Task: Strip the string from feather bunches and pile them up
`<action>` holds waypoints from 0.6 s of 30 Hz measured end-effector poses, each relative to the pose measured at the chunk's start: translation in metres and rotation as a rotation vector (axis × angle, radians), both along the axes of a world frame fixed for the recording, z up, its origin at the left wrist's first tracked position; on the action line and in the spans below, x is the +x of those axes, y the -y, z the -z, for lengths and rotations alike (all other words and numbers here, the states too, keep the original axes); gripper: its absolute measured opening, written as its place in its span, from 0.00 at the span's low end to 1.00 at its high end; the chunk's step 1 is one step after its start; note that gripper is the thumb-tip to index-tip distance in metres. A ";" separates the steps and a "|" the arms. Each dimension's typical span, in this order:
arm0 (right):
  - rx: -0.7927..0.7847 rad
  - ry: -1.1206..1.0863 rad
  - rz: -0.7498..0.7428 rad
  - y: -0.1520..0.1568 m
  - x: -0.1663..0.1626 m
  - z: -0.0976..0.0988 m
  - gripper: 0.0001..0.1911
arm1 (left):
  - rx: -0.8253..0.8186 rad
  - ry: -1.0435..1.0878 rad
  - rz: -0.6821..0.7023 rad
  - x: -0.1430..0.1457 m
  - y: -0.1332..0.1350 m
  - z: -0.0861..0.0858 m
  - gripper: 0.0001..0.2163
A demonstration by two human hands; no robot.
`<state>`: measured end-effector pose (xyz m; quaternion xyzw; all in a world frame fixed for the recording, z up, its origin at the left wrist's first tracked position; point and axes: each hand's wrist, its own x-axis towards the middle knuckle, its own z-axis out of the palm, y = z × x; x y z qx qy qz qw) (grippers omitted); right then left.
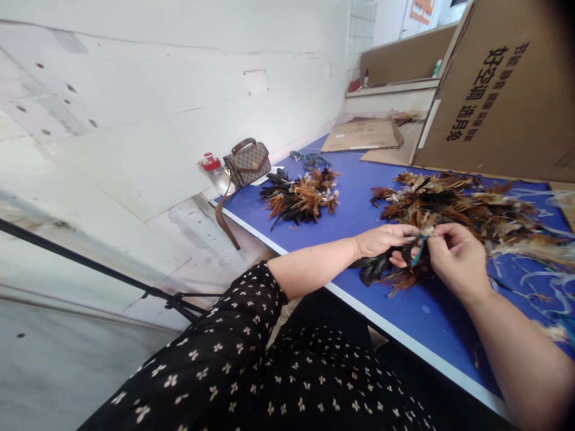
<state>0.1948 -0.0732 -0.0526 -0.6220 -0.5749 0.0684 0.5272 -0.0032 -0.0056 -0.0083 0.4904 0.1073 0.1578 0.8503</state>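
Where the two hands meet, right of centre in the frame, a small feather bundle is held just above the blue tabletop. The left hand is pinched on the bundle's bound end, fingers narrow. The right hand is closed on the same end, with a teal strand caught between its fingertips. Dark and rust plumes hang down and left from the grip, brushing the tabletop.

Handling, as judged: very light, soft, easily bent or shed. The firmest hold would be at the quill ends, where the strand is; the vanes would likely crush or slip if squeezed.

A large feather heap lies just behind the hands, toward the right. A smaller pile lies well apart, centre frame. Pale loose strands are scattered at the right edge. A cardboard box stands at upper right, with flat cardboard to its left. At the tabletop's far left corner a brown handbag is seen, with a red-capped bottle touching or just beside it. A dark tripod leg crosses lower left.
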 end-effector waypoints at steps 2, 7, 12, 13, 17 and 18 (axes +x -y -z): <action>0.021 0.029 -0.004 0.003 0.001 -0.003 0.19 | 0.007 -0.021 0.069 -0.001 -0.003 0.000 0.15; 0.177 0.184 -0.017 0.006 0.002 -0.020 0.08 | 0.058 -0.049 0.176 -0.007 -0.013 -0.002 0.17; 0.306 0.292 -0.016 0.002 0.004 -0.031 0.10 | 0.066 -0.078 0.129 -0.007 -0.016 -0.006 0.14; 0.319 0.300 -0.008 0.001 0.004 -0.031 0.10 | 0.064 -0.074 0.096 -0.005 -0.015 -0.006 0.13; 0.339 0.297 0.016 -0.001 0.008 -0.026 0.07 | 0.055 -0.076 0.016 0.001 -0.012 -0.006 0.11; 0.335 0.290 0.014 -0.001 0.009 -0.024 0.06 | 0.059 -0.085 0.001 0.001 -0.011 -0.006 0.11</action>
